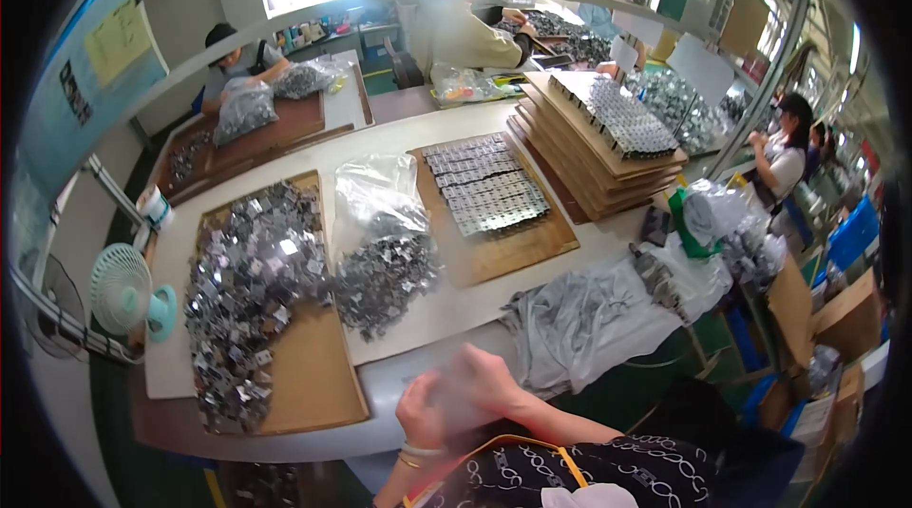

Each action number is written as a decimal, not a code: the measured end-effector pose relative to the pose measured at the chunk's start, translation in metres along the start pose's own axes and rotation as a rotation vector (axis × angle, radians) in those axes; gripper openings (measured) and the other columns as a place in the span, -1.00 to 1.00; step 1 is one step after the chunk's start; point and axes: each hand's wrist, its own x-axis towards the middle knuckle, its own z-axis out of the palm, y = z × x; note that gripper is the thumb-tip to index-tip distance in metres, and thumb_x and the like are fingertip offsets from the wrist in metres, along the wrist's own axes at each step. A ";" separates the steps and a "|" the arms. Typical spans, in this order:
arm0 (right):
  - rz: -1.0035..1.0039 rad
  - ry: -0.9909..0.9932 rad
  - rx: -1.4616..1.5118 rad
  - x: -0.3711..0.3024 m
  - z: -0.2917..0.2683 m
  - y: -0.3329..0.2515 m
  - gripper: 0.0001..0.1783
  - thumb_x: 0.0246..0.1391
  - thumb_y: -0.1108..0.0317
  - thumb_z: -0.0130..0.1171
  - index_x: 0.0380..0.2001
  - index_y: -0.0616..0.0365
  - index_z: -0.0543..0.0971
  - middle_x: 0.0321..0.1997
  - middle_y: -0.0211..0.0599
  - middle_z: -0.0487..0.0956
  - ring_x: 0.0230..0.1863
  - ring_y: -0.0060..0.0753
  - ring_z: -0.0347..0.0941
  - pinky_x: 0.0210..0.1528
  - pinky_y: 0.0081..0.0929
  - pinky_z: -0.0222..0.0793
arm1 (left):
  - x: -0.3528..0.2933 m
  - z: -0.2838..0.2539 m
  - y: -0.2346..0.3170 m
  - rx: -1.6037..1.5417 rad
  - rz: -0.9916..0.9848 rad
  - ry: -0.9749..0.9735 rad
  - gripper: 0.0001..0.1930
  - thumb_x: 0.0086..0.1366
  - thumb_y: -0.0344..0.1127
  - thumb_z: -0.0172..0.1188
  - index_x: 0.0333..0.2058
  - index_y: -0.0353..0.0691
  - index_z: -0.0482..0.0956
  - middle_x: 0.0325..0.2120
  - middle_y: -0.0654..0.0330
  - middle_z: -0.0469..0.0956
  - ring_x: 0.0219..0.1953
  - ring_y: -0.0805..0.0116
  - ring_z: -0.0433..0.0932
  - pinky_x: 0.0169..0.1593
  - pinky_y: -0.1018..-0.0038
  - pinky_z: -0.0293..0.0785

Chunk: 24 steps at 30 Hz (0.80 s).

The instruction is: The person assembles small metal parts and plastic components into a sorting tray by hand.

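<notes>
My left hand [418,416], with a pale band at its wrist, is raised at the table's near edge. Close beside it on the right is my right hand [491,383]. Both hands are bent toward each other. A hazy grey smear lies between them and hides the fingers, so whether they hold anything is unclear. Beyond them a heap of small metal parts [385,285] spills from a clear plastic bag [378,190]. To the left, a brown board [318,380] carries a bigger pile of small metal parts [249,266].
Metal pieces in rows [484,185] cover part of another board [527,256]. Stacked boards [570,156] rise behind it on the right. Crumpled plastic [579,318] lies at the right edge, and a green fan [122,287] stands left. Co-workers sit at farther tables.
</notes>
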 end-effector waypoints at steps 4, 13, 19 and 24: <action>-0.292 0.118 -0.185 0.006 -0.002 0.014 -0.74 -0.04 0.36 0.37 -0.39 0.18 0.47 -0.45 -0.07 0.51 -0.40 -0.10 0.48 -0.31 -0.24 0.43 | 0.014 0.002 0.021 0.148 0.076 -0.064 -0.76 0.10 -0.55 0.41 -0.21 -0.29 0.69 -0.18 0.01 0.71 -0.19 0.24 0.72 -0.07 0.42 0.67; -0.142 0.054 -0.096 0.013 -0.035 0.043 -0.75 -0.05 0.38 0.38 -0.43 0.20 0.48 -0.49 -0.15 0.51 -0.45 -0.11 0.49 -0.38 -0.27 0.43 | 0.038 0.030 0.050 0.228 -0.015 -0.211 -0.74 0.05 -0.52 0.46 -0.23 -0.29 0.71 -0.18 0.03 0.72 -0.21 0.32 0.72 -0.10 0.46 0.63; 0.012 0.201 0.089 0.004 -0.066 0.044 -0.77 -0.05 0.39 0.37 -0.40 0.20 0.50 -0.48 -0.15 0.51 -0.42 -0.11 0.51 -0.35 -0.26 0.44 | 0.049 0.061 0.071 0.256 0.076 -0.302 -0.73 0.03 -0.60 0.42 -0.23 -0.29 0.70 -0.19 -0.01 0.72 -0.17 0.19 0.72 -0.10 0.43 0.64; -0.034 0.354 0.003 -0.023 -0.092 0.060 -0.78 -0.02 0.35 0.36 -0.37 0.20 0.53 -0.42 -0.09 0.55 -0.37 0.00 0.53 -0.30 -0.21 0.46 | 0.044 0.096 0.065 0.148 0.182 -0.416 -0.69 0.00 -0.62 0.41 -0.22 -0.28 0.69 -0.18 -0.02 0.71 -0.15 0.14 0.72 -0.05 0.38 0.64</action>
